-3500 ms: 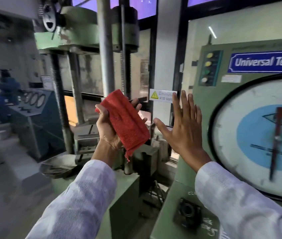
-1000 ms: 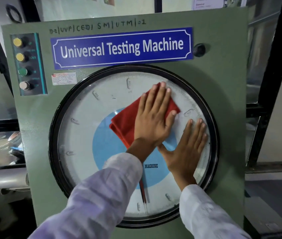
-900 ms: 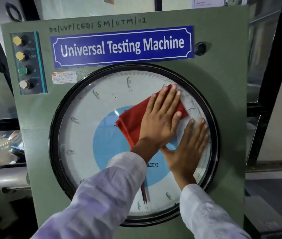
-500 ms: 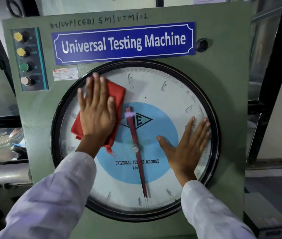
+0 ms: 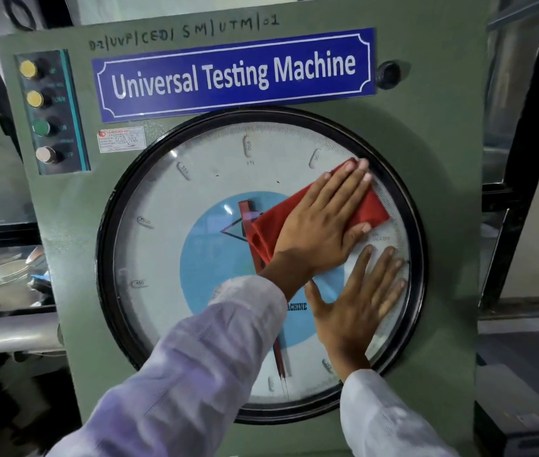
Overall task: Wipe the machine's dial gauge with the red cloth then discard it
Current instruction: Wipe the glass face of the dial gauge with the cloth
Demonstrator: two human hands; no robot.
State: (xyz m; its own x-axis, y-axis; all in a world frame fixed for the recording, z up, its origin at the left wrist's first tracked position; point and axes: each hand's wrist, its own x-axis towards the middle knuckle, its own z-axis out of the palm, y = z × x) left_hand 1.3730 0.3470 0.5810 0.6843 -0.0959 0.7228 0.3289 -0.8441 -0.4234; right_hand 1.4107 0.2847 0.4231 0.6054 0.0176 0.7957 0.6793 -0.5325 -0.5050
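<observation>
Left hand (image 5: 319, 222) flat, pressing folded red cloth (image 5: 368, 206) on round glass dial gauge (image 5: 176, 258); right hand (image 5: 357, 298) flat, empty. Advise overlapping, even-pressure strokes.

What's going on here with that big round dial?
A person is cleaning the dial gauge on a green machine labelled Universal Testing Machine. Their left hand lies flat on a red cloth, pressing it against the glass at the upper right of the dial. The right hand rests bare and open on the glass just below, near the lower right rim. The cloth is in use on the dial, so discarding it is not yet done.
</observation>
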